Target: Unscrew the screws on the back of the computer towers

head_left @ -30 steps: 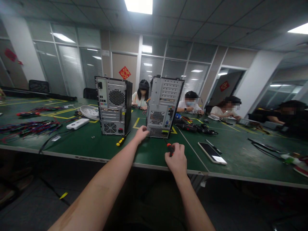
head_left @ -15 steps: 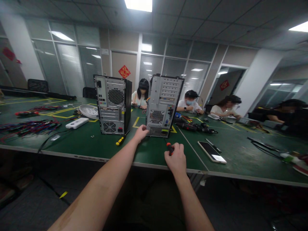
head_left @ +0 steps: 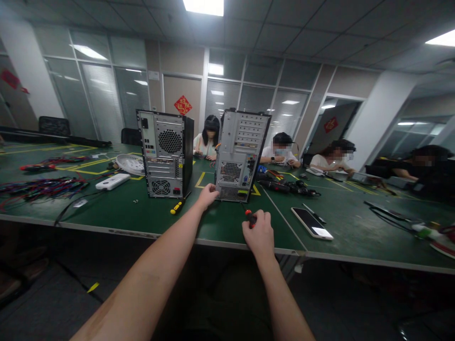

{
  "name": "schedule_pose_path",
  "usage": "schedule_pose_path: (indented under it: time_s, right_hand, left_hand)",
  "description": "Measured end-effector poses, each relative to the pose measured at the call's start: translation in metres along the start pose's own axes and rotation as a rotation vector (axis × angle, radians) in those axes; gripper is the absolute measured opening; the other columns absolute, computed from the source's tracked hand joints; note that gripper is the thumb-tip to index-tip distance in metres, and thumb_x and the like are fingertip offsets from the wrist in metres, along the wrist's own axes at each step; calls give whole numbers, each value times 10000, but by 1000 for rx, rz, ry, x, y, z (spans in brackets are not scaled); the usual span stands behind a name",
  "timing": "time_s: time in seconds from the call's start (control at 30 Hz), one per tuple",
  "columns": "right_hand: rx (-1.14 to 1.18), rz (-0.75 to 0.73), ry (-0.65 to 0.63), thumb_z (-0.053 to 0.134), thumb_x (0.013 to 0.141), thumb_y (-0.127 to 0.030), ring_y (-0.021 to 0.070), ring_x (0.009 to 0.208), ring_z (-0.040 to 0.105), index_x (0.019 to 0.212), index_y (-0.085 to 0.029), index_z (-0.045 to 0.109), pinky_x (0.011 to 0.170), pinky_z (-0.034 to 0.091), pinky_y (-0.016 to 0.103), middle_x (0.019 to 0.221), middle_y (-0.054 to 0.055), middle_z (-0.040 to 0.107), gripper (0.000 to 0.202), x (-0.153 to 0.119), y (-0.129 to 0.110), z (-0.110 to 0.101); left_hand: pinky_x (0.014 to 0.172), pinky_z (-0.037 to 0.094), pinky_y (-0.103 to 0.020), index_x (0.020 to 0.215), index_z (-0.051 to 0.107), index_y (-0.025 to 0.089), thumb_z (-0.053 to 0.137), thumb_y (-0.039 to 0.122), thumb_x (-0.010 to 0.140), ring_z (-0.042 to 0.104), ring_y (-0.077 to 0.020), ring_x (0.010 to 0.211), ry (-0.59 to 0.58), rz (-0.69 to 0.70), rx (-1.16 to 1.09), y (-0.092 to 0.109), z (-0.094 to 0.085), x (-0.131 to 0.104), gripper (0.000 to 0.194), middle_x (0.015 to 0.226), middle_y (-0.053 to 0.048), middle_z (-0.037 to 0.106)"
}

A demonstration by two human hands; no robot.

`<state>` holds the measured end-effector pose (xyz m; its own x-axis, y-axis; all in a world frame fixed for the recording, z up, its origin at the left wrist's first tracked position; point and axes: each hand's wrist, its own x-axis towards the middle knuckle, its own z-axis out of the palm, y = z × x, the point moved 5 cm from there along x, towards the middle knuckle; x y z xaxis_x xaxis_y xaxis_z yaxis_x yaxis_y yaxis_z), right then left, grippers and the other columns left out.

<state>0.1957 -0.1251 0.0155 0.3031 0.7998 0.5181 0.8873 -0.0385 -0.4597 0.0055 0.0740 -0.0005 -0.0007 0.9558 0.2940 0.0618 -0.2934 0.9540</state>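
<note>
Two computer cases stand upright on the green table, their backs towards me. My left hand [head_left: 208,196] is at the lower left corner of the right computer case [head_left: 241,142], its fingers curled against the edge. A red-and-black screwdriver [head_left: 250,218] is gripped in my right hand [head_left: 260,234], its shaft pointing at the bottom edge of that case. Whether the tip touches the case I cannot tell. Beside the left computer case [head_left: 165,156] lies a yellow-and-black screwdriver [head_left: 177,207].
A phone [head_left: 311,222] lies to the right, with a thin pen-like tool beside it. On the left are a white power bank-like box [head_left: 113,182], tangled wires [head_left: 42,190] and a white basket [head_left: 130,164]. Black cables [head_left: 302,189] lie behind. Several people sit across the table.
The view has shifted very slightly. Both hands, the screwdriver and the computer cases keep nearly the same places relative to one another.
</note>
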Motion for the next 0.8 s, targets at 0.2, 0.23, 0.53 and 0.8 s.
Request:
schedule_pose_path:
  time_s: [0.2, 0.23, 0.53, 0.8]
  right_hand:
    - [4, -5, 13, 581, 896, -232, 155, 773, 549, 993, -212, 493, 677, 418, 274, 1023, 31, 461, 132, 0, 0, 0]
    - [6, -7, 11, 579, 898, -229, 155, 776, 549, 989, -212, 491, 678, 418, 273, 1024, 31, 460, 128, 0, 0, 0]
    - [-24, 23, -3, 586, 923, -247, 140, 744, 547, 993, -207, 512, 656, 401, 268, 1019, 29, 479, 109, 0, -1, -2]
    - [-112, 35, -22, 570, 954, -304, 140, 713, 550, 1039, -196, 537, 615, 349, 269, 1029, 39, 499, 141, -1, 0, 0]
  left_hand:
    - [714, 421, -271, 790, 580, 191, 666, 121, 689, 545, -149, 725, -1, 3, 22, -1, -1, 0, 150, 729, 23, 584]
    - [716, 420, -274, 797, 584, 190, 665, 125, 693, 546, -150, 725, -1, 4, 23, -2, -1, 0, 147, 734, 22, 586]
    - [694, 401, -261, 772, 567, 193, 658, 116, 680, 513, -135, 681, 12, 7, 11, -5, 1, 3, 150, 693, 41, 554]
    - [713, 419, -271, 796, 580, 195, 660, 115, 685, 552, -150, 715, 5, -7, 15, -4, 0, 2, 159, 733, 23, 600]
